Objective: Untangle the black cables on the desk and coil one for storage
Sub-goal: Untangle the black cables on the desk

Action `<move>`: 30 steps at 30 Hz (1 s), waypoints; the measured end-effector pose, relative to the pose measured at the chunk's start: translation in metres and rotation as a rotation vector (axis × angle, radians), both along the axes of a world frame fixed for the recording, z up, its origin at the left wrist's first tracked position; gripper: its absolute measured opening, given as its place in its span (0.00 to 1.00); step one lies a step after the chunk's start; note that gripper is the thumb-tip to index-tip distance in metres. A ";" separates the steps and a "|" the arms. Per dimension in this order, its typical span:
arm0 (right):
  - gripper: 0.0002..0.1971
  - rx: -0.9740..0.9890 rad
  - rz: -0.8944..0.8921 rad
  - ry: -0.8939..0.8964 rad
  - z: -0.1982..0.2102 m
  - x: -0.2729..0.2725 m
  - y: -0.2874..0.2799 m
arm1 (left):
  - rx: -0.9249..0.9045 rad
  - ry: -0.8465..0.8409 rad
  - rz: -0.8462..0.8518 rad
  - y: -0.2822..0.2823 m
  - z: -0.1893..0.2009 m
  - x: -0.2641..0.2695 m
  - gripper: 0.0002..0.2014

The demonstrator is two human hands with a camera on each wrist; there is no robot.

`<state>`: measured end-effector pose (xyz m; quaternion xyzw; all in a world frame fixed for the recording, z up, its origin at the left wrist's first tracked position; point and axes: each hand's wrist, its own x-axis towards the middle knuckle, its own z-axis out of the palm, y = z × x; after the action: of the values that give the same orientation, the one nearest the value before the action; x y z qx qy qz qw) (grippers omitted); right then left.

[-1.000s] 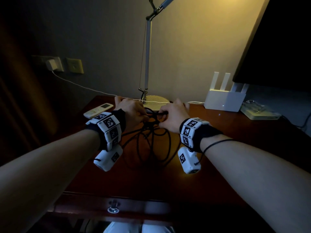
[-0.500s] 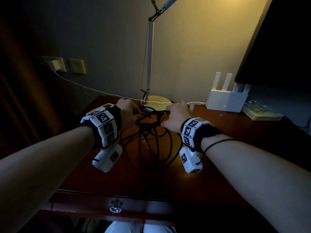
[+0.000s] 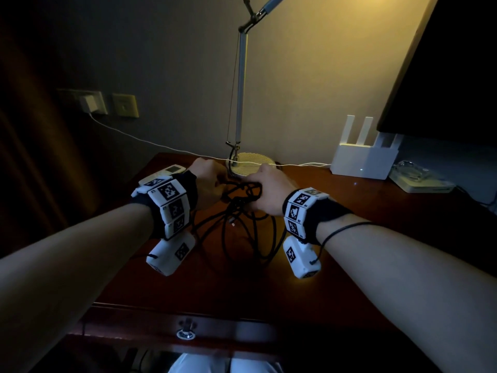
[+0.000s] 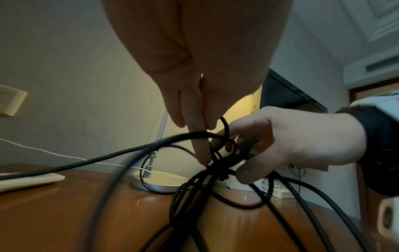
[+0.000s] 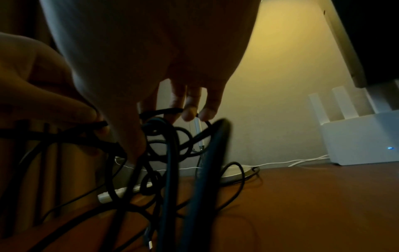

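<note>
Black cables (image 3: 243,208): hanging as a knotted tangle held above the wooden desk (image 3: 349,238), loose loops trailing down onto it, in front of the lamp base (image 3: 251,164).
Left hand (image 3: 208,184): fingers (image 4: 199,136) pointing down and pinching into the knot.
Right hand (image 3: 269,189): thumb and curled fingers gripping the knot from the other side.
Desk back: white router (image 3: 363,160) and remote (image 3: 164,173) lying apart.
</note>
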<state>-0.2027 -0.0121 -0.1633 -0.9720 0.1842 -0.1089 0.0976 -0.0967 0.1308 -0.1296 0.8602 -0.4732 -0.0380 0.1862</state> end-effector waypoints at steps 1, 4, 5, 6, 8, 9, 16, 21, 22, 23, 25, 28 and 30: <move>0.32 -0.009 -0.016 -0.005 -0.001 0.000 -0.001 | 0.006 -0.003 -0.009 0.001 0.000 0.000 0.08; 0.30 -0.031 -0.099 -0.007 -0.002 -0.001 -0.001 | 0.021 -0.046 -0.023 0.004 -0.001 0.003 0.08; 0.28 -0.043 -0.129 -0.009 -0.002 -0.002 -0.002 | 0.025 -0.059 -0.018 0.005 -0.002 0.006 0.07; 0.26 -0.059 -0.157 -0.011 -0.003 -0.004 -0.003 | 0.022 -0.064 -0.012 0.007 -0.002 0.009 0.07; 0.20 -0.082 -0.220 -0.002 -0.006 -0.005 -0.007 | 0.023 -0.044 0.001 0.011 -0.004 0.015 0.10; 0.18 -0.077 -0.259 0.010 -0.008 -0.006 -0.009 | 0.029 -0.038 0.005 0.013 -0.005 0.018 0.11; 0.19 -0.053 -0.354 0.108 -0.009 -0.005 -0.015 | 0.047 -0.007 -0.019 0.013 -0.008 0.019 0.10; 0.31 0.022 -0.275 0.087 0.001 -0.004 -0.011 | 0.002 0.021 0.027 0.008 -0.010 0.021 0.07; 0.30 0.040 -0.275 0.082 0.002 -0.004 -0.012 | 0.003 0.035 0.041 0.008 -0.009 0.021 0.08; 0.28 0.041 -0.289 0.088 0.002 -0.003 -0.013 | 0.006 0.057 0.052 0.008 -0.008 0.021 0.09; 0.25 0.025 -0.339 0.111 0.002 -0.004 -0.017 | 0.017 0.103 0.070 0.011 -0.004 0.021 0.10; 0.25 0.072 -0.390 0.137 0.003 -0.007 -0.021 | 0.020 0.181 0.108 0.016 0.000 0.025 0.09; 0.26 0.101 -0.404 0.166 0.004 -0.007 -0.022 | 0.012 0.199 0.121 0.017 0.001 0.024 0.09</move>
<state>-0.2100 -0.0339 -0.1591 -0.9148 0.3878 -0.0367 0.1068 -0.0725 0.1477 -0.1286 0.8803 -0.3993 -0.1148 0.2292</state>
